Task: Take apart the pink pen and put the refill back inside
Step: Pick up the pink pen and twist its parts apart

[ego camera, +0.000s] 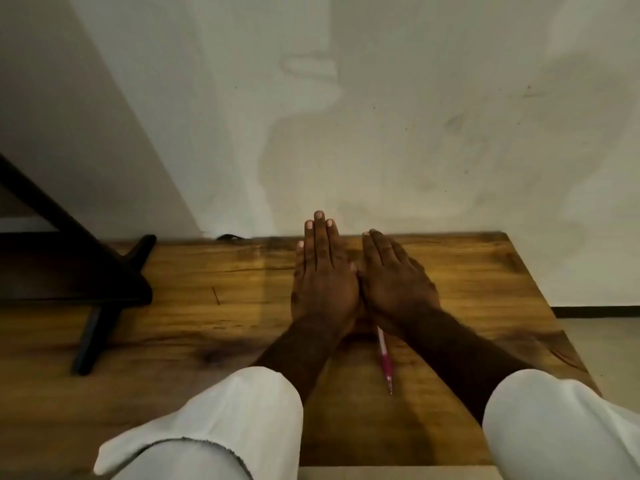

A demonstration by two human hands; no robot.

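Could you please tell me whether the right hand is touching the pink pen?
Cannot tell. In the head view the pink pen runs under the heel of the right hand, which hides any contact or gap.

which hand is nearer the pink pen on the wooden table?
Right. The slim pink plastic pen pokes out from behind the wrist of the right hand, its far end hidden; the left hand is held flat beside the right one, farther left of the pen.

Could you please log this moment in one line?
left hand: open | right hand: open | slim pink plastic pen: assembled, on brown wooden table
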